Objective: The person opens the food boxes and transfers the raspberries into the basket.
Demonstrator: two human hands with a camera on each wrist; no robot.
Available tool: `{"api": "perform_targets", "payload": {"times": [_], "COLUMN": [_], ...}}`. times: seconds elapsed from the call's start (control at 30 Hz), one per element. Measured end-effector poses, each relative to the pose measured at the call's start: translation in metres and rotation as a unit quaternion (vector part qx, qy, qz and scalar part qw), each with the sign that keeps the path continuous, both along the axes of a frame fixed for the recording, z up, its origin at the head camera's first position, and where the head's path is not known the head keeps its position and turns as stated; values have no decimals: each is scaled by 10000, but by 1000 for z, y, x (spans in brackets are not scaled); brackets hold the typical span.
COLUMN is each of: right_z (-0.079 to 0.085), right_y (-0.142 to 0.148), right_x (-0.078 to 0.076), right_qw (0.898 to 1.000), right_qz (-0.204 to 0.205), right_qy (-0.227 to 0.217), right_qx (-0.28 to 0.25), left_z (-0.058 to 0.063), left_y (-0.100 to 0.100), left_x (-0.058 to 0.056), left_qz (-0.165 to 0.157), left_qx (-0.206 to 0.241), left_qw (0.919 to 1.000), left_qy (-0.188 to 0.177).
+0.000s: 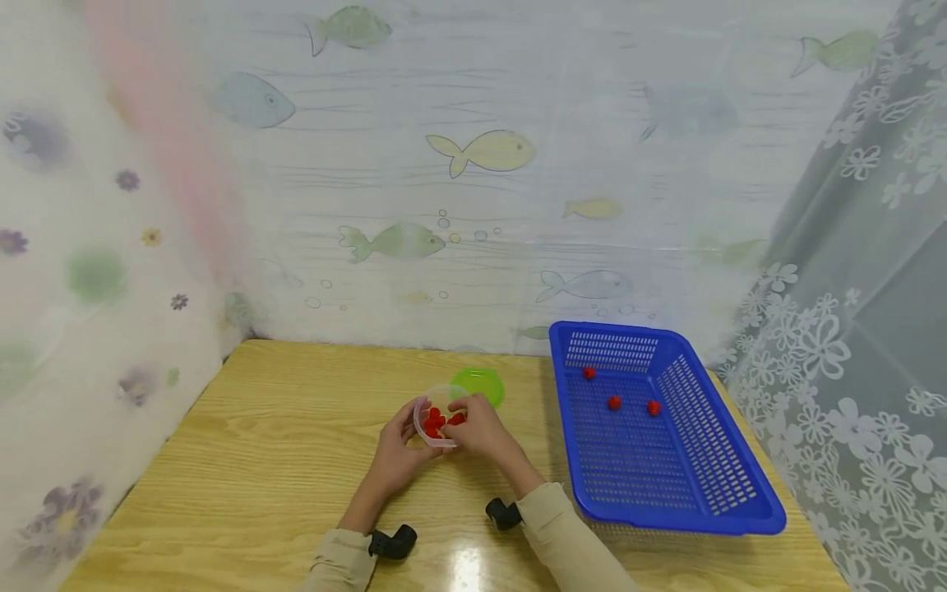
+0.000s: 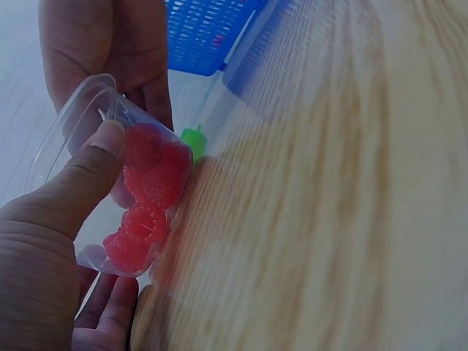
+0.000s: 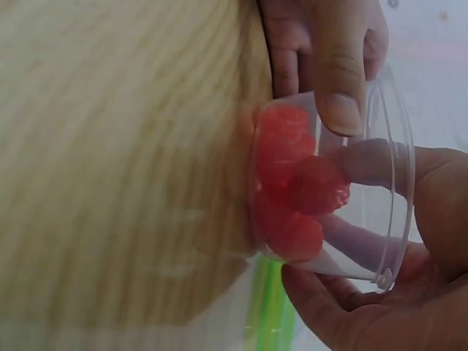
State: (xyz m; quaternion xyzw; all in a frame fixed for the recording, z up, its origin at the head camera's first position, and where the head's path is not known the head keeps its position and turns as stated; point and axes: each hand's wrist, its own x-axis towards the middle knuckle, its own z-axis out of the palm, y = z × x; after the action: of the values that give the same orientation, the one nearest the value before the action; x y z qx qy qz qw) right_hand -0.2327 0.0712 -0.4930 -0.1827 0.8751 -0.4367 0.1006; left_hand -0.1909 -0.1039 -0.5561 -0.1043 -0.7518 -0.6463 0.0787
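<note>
A small clear plastic container (image 1: 418,421) with several red raspberries (image 2: 146,190) inside stands on the table, tilted by the wrist cameras' angle. My left hand (image 1: 398,455) grips it from the left, its thumb (image 2: 88,172) over the rim and its other fingers around the outer wall. My right hand (image 1: 484,432) reaches in from the right. Two of its digits are inside the container at a raspberry (image 3: 319,184), which they appear to pinch; its other fingers stay outside the wall. Behind the container lies a bright green lid (image 1: 484,385), partly hidden by the container and right hand.
To the right stands a blue slotted plastic basket (image 1: 565,444) with three raspberries (image 1: 615,402) spread over its floor. Both rest on the wooden table (image 1: 244,460). A fish-patterned curtain (image 1: 385,288) hangs behind the table, and a flower-patterned sheer curtain (image 1: 851,370) is at the right.
</note>
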Motion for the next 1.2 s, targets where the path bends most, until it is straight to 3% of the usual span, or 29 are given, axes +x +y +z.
{"api": "perform_targets", "payload": {"times": [0.6,0.73,0.97,1.2], "right_z": [4,6,18,25], "right_y": [-1,3,11,15], "right_x": [-6,-5,-6,-7], "right_qw": [9992,9993,9958,9950], "right_qz": [-122,36,411,392], "right_qy": [-307,-240,-423,-453], "right_qx": [203,288,698,798], "left_z": [-2,-3,-1,-1], "left_y": [0,-1,-1,-1], "left_x": [0,0,1,1], "left_qz": [-25,-44,-105,-69], "left_qx": [2,-13,76,-23], "left_qw": [9999,9996,9999,10000], "left_qy": [149,279,81,52]}}
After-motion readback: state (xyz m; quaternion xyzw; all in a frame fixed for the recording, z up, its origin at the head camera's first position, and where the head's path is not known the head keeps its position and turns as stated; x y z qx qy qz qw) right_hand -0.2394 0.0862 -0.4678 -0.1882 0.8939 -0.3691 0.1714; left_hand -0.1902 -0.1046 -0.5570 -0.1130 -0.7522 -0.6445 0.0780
